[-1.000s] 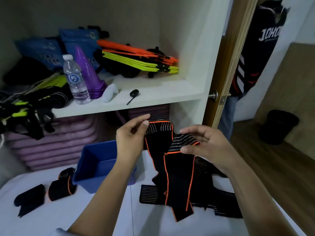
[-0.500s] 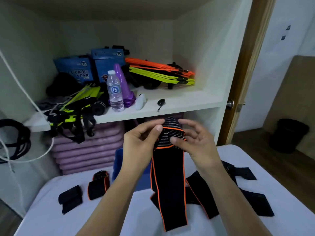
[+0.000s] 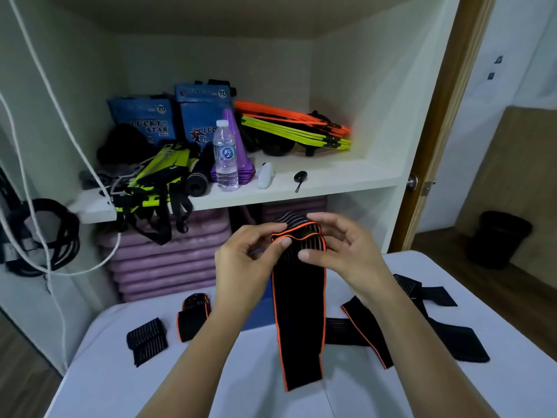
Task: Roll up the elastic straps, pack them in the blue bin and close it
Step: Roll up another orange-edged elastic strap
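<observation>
A black elastic strap with orange edges (image 3: 300, 309) hangs in front of me over the white table (image 3: 150, 387). Its top end is folded over into a small curl. My left hand (image 3: 244, 263) pinches that curl from the left. My right hand (image 3: 340, 254) pinches it from the right with thumb and fingers. The blue bin (image 3: 259, 319) is almost hidden behind my left forearm and the strap. Two rolled straps (image 3: 193, 315) (image 3: 146, 339) lie on the table at the left. Loose black straps (image 3: 437, 333) lie spread at the right.
Behind the table stands a white cupboard shelf (image 3: 301, 188) with a water bottle (image 3: 225, 158), purple cones, blue packets and orange and yellow bars. Purple mats are stacked under it. White cords hang at the left. A wooden door frame and a black bin (image 3: 500, 239) are at the right.
The top of the strap has been folded further over into a tighter curl between my two hands, and the view has tilted up slightly.
</observation>
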Demonstrator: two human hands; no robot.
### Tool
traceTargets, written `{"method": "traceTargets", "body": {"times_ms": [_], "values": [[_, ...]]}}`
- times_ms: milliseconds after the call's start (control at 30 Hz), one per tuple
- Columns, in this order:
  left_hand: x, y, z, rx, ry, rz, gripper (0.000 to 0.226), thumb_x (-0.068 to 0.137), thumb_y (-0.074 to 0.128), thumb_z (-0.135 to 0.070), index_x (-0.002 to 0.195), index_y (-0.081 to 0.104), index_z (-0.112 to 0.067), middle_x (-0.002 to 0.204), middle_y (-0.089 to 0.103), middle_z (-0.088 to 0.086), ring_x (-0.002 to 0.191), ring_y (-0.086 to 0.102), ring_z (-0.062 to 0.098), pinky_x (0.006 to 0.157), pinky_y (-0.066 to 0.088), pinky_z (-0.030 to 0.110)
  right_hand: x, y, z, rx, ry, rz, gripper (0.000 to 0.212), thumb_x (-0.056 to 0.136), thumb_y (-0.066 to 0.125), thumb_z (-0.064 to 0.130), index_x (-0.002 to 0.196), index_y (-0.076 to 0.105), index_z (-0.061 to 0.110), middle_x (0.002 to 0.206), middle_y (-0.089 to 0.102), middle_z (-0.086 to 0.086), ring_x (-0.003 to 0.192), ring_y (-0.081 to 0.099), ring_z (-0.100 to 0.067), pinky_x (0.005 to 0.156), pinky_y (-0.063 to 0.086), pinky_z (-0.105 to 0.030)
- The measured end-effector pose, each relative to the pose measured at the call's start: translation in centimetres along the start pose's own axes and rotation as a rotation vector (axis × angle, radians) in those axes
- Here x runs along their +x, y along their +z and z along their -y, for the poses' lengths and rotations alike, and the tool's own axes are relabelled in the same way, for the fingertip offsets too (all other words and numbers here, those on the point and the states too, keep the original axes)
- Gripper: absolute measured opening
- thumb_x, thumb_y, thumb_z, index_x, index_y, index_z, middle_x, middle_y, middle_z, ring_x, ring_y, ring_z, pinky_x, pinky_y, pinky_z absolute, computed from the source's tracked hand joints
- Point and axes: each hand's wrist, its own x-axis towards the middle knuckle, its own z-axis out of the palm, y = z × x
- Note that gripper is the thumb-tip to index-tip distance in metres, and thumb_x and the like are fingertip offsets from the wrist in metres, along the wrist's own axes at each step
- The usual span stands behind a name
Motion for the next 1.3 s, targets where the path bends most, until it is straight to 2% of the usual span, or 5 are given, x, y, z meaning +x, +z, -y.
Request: {"method": "traceTargets", "body": {"times_ms": [200, 567, 967, 1067, 1300], "values": [[-0.2, -0.4, -0.2, 0.134, 0.131, -0.142, 0.014, 0.084, 0.067, -0.015, 0.094, 0.071, -0.024, 0.088, 0.066, -0.012, 0.083, 0.061, -0.003, 0.072, 0.042, 0.007, 0.1, 1.5, -0.2, -0.252, -0.134, -0.16, 0.03, 0.07, 0.08, 0.015, 0.097, 0.072, 0.026, 0.076, 0.07, -0.002, 0.062, 0.058, -0.02, 0.065, 0.054, -0.026], [-0.4, -1.2, 0.0, 0.201, 0.276, -0.334, 0.007, 0.087, 0.063, -0.01, 0.092, 0.068, -0.01, 0.085, 0.061, -0.004, 0.077, 0.055, 0.0, 0.068, 0.041, 0.007, -0.2, 4.9, -0.8, -0.208, -0.362, -0.308, 0.016, 0.068, 0.082, 0.016, 0.07, 0.066, 0.016, 0.063, 0.061, 0.002, 0.057, 0.052, -0.009, 0.058, 0.044, -0.019], [-0.4, -1.2, -0.4, 0.05, -0.024, -0.125, 0.034, 0.078, 0.073, -0.032, 0.107, 0.056, -0.027, 0.089, 0.061, -0.011, 0.082, 0.058, 0.001, 0.069, 0.045, 0.011, 0.1, 4.8, 0.3, -0.151, -0.41, -0.334, 0.011, 0.074, 0.077, 0.007, 0.083, 0.073, 0.013, 0.079, 0.072, 0.005, 0.074, 0.068, -0.006, 0.068, 0.051, -0.016], [-0.4, -0.8, -0.3, 0.088, -0.055, -0.044, 0.017, 0.082, 0.062, -0.043, 0.088, 0.057, -0.027, 0.065, 0.058, -0.011, 0.062, 0.054, -0.001, 0.053, 0.039, 0.011, 0.2, 5.1, 0.9, -0.083, -0.389, -0.307, 0.012, 0.074, 0.076, 0.004, 0.082, 0.072, 0.013, 0.076, 0.072, 0.007, 0.072, 0.068, -0.005, 0.069, 0.05, -0.015], [-0.1, 0.3, -1.0, 0.084, -0.043, -0.197, 0.02, 0.091, 0.055, -0.034, 0.09, 0.066, -0.018, 0.061, 0.059, -0.015, 0.063, 0.055, -0.009, 0.057, 0.038, 0.007, -0.8, 3.9, 0.5, -0.113, -0.216, -0.073, 0.04, 0.083, 0.068, 0.013, 0.12, 0.055, 0.021, 0.11, 0.064, 0.007, 0.094, 0.062, -0.001, 0.08, 0.048, -0.015]]}}
